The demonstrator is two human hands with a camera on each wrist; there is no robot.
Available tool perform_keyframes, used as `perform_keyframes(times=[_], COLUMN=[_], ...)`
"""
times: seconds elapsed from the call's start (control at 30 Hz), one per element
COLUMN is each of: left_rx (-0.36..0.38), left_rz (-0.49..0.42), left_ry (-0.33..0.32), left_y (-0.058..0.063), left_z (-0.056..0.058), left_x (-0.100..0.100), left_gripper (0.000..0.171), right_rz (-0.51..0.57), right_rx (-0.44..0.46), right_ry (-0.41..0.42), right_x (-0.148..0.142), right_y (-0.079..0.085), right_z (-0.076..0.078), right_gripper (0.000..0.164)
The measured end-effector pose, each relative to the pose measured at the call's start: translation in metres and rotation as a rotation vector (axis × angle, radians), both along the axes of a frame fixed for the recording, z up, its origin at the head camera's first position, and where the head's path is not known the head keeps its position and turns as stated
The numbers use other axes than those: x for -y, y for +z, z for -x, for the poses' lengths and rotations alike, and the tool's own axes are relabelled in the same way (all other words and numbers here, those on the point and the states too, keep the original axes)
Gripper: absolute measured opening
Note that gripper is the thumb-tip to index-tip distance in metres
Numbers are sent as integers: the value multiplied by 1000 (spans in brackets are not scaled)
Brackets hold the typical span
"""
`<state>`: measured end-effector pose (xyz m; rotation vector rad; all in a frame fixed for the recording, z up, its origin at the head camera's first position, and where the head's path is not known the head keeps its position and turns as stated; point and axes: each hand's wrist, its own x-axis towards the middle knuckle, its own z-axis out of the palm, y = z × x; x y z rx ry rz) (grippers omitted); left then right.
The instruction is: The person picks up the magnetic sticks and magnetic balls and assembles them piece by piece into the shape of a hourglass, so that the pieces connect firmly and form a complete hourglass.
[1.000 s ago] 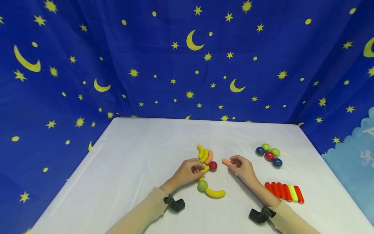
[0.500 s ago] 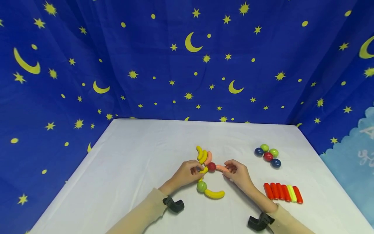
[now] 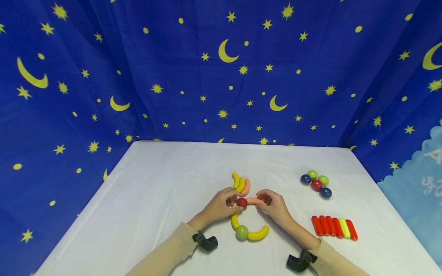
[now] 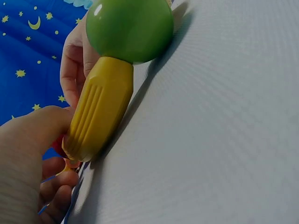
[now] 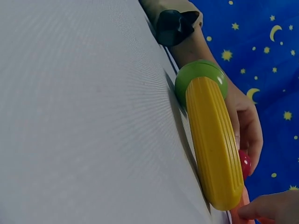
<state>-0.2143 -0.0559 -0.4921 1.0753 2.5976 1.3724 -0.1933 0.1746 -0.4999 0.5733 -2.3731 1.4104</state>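
In the head view my left hand (image 3: pixel 221 204) pinches a red ball (image 3: pixel 242 202) between thumb and fingers. Opposite it, my right hand (image 3: pixel 274 207) pinches the outer end of a pink curved rod (image 3: pixel 255 201), whose inner end meets that ball. Below the left fingers a yellow rod (image 3: pixel 235 221) runs down to a green ball (image 3: pixel 242 232), and a yellow curved rod (image 3: pixel 258 233) extends right from it. Up close in the left wrist view, the yellow ribbed rod (image 4: pixel 100 109) reaches the left thumb. The right wrist view shows right fingers (image 5: pixel 268 207) at the pink rod's end.
Two yellow curved rods (image 3: pixel 239 185) and a pink one (image 3: pixel 246 187) lie just beyond the hands. Several blue, green and red balls (image 3: pixel 316 185) cluster at the right. Nearer, red straight rods (image 3: pixel 326 225) and a lime one (image 3: pixel 344 228) lie in a row on the white-covered table (image 3: pixel 165 172).
My right hand has brought the pink rod left to the red ball. The ball has shifted left into my left fingers, and the green ball with its yellow curved rod has swung slightly nearer.
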Motion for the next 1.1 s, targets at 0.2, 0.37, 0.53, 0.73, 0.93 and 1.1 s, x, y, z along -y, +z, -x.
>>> perform_keyframes(times=[0.2, 0.37, 0.53, 0.73, 0.93, 1.1], left_rx=[-13, 12, 9, -19, -60, -60], left_rz=[54, 60, 52, 79, 131, 143], left_ry=[-36, -35, -36, -30, 26, 64], left_y=[-2, -3, -2, -2, -3, -4], left_z=[0, 1, 0, 1, 1, 0], left_x=[1, 1, 1, 0, 0, 2], left_gripper=[40, 41, 40, 41, 42, 40], right_rz=[-32, -70, -87, -113, -142, -134], right_rx=[77, 156, 203, 185, 8, -103], right_ry=[-27, -57, -71, -69, -207, -364], right_x=[2, 4, 6, 0, -30, -69], right_y=[3, 8, 11, 15, 21, 27], right_z=[-2, -6, -10, -8, 1, 5], right_gripper=[26, 26, 26, 24, 20, 19])
